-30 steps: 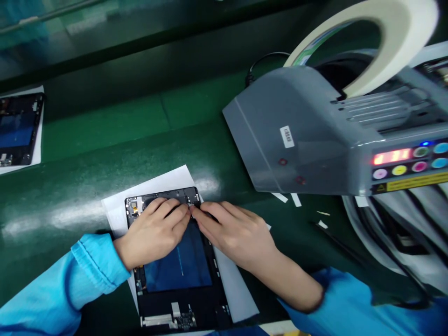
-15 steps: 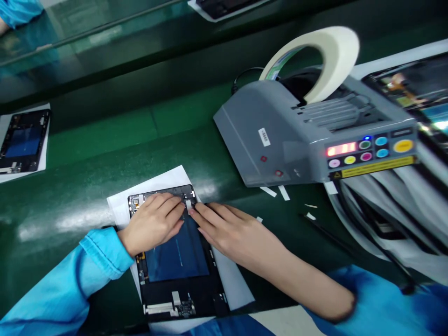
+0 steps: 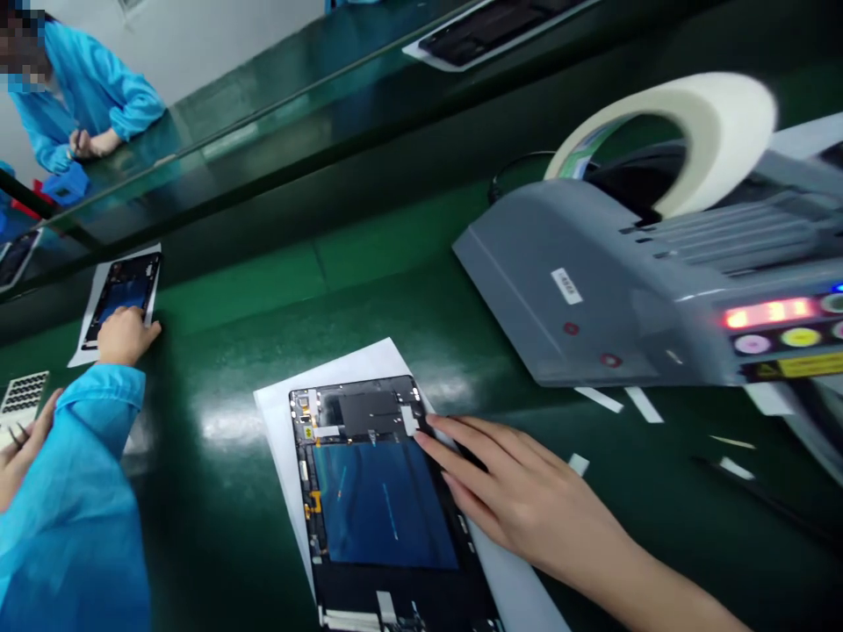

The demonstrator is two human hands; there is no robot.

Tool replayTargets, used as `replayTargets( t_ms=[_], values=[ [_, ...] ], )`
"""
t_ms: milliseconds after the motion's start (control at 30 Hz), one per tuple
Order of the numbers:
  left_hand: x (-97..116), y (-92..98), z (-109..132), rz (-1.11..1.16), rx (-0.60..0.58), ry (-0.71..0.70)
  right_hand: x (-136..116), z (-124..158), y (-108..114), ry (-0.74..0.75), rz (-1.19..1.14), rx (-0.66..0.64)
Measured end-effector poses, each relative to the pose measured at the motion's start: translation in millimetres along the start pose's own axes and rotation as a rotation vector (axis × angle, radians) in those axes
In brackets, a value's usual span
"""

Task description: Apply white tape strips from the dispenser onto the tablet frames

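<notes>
An opened tablet (image 3: 388, 500) with a blue inner panel lies on a white paper sheet (image 3: 277, 421). My right hand (image 3: 520, 483) rests at its right edge, fingers stretched out, the tips beside a short white tape strip (image 3: 409, 420). Reaching far to the left, my left hand (image 3: 126, 335) lies over the lower part of a second opened tablet (image 3: 128, 285) on its own paper. Its thumb stands apart from the fingers, whose tips are partly hidden.
A grey tape dispenser (image 3: 527, 281) with a large tape roll (image 3: 731, 132) stands at the right. Cut tape strips (image 3: 644, 405) lie before it. A co-worker's hand (image 3: 30, 452) is at the left beside a label sheet (image 3: 25, 395). Another person (image 3: 98, 88) sits across the line.
My left hand has left the near tablet and reached over to the far-left one. My right hand stays at the near tablet's edge. The view has shifted left.
</notes>
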State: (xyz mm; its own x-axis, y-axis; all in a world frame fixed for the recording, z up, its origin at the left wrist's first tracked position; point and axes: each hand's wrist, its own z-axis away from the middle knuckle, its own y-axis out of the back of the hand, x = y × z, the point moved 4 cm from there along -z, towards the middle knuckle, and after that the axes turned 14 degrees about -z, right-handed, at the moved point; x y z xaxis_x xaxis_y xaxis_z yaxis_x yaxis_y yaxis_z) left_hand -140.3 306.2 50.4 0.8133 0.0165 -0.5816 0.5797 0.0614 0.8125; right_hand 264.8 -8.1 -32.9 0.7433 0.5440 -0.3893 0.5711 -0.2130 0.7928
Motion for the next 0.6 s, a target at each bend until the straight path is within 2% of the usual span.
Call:
replayTargets(
  t_ms=[167,300,400,467,533,600],
  values=[
    [-6,-9.6,-10,-0.049,-0.152,0.132,1,0,0,-0.003,-0.033,0.025],
    [-5,3.7,-10,-0.046,-0.187,0.174,1,-3,1,0.023,-0.037,0.040],
    [2,30.2,0,-0.026,-0.158,0.137,0,-6,4,0.050,-0.062,0.069],
    [13,54.4,17,-0.001,-0.110,0.090,-2,-9,8,0.058,-0.118,0.110],
    [30,80.3,45,0.037,-0.044,0.029,-6,-12,12,0.030,-0.251,0.133],
    [53,103.4,82,0.086,0.031,-0.049,-12,-19,14,-0.070,-0.471,0.083]
  ],
)
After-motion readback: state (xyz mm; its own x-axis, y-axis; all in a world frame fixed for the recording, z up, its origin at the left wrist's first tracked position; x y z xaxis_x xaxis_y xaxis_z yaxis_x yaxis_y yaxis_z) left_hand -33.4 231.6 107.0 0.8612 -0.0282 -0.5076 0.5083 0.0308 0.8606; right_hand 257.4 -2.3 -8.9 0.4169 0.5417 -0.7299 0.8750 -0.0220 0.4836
